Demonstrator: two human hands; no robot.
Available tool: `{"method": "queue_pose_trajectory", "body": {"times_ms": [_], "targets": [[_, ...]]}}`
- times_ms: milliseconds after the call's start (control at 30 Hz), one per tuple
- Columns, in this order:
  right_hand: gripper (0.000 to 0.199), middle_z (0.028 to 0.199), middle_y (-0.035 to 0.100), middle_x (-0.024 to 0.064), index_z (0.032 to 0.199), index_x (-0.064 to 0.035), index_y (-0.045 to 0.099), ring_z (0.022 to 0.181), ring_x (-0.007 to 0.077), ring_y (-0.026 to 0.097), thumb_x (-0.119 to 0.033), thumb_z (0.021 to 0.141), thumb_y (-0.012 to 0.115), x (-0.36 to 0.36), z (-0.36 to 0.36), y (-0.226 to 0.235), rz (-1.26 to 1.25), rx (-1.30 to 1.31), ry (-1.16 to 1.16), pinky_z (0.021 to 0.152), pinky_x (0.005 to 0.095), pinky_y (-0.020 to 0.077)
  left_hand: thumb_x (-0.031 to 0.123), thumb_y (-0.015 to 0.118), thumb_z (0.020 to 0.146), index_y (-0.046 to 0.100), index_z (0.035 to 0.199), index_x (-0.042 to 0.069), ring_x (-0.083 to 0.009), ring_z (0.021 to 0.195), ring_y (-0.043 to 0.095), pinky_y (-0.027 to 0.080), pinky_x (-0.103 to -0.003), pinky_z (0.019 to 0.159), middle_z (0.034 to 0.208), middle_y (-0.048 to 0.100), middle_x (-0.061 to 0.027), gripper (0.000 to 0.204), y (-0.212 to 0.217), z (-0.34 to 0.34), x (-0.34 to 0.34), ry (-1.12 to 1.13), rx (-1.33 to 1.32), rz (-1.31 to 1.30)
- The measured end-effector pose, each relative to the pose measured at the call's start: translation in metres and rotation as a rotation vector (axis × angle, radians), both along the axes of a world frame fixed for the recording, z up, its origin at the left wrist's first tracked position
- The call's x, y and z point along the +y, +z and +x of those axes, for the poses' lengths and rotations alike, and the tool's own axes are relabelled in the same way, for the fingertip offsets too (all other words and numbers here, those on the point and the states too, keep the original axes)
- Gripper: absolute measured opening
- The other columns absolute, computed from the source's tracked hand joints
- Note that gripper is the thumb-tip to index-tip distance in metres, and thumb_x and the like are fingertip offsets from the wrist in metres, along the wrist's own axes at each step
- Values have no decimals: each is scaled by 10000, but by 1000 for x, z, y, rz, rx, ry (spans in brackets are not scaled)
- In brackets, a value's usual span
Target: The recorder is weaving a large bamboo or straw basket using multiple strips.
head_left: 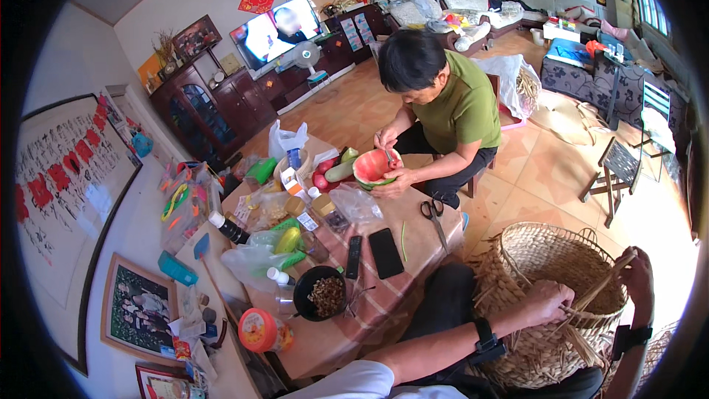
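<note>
A large woven straw basket (509, 332) stands tilted between my legs, its round mouth facing up. My left hand (550, 301) is closed at the near part of the rim, fingers pinched on a dried straw strand (600, 281). To its right, my right hand (636, 277) grips the strand's upper end, and the strand slants tautly between the two hands. Loose straw ends (583, 347) hang over the basket's outer side. Part of my right hand's fingers are hidden behind the strand. Dark bands sit on both wrists.
A table (399, 292) on the left holds scissors (434, 222), a phone (385, 253), a remote (354, 256), a black bowl of nuts (325, 294), jars and bags. Across it a seated person (461, 103) spoons a halved watermelon (369, 170). A folding stool (617, 174) stands beyond the basket.
</note>
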State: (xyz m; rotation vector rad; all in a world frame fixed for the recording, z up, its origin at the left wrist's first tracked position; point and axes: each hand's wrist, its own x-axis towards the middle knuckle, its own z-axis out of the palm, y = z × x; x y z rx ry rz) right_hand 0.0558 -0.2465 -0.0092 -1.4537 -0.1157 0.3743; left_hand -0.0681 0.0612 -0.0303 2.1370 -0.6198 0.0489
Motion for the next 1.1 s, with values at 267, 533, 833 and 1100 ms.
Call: {"method": "queue_pose_trajectory", "body": {"times_ms": [267,533,833,1100], "targets": [[258,1217,593,214,1219,22,540,1080,355,589,19,964,508,-122,6,-57,-1160,-801,-261,954,448,489,165,885,739,716,959,75,-346,958,709,527,-471,837,882,729,-133,291,-2,2,-7,-33,-19,-14],[412,1061,667,131,1162,-46,670,1045,295,675,143,800,616,11,-165,27,-1004,-551,-448,859,410,548,141,744,818,741,973,7,-432,851,714,562,-508,761,868,715,-241,205,32,14,-30,-288,122,104],[135,880,631,146,1048,-51,680,828,369,658,-23,918,708,92,-227,9,-903,-687,-356,719,456,538,135,690,944,687,1233,-21,-134,848,689,547,-310,780,983,786,-106,328,47,31,-1,-396,544,-2],[247,946,679,161,1174,-83,660,833,388,692,-86,932,710,99,-222,8,-911,-609,-326,706,465,543,155,710,938,734,1209,-35,-48,830,597,500,-254,732,914,718,40,331,34,42,5,-510,695,-132]]}}
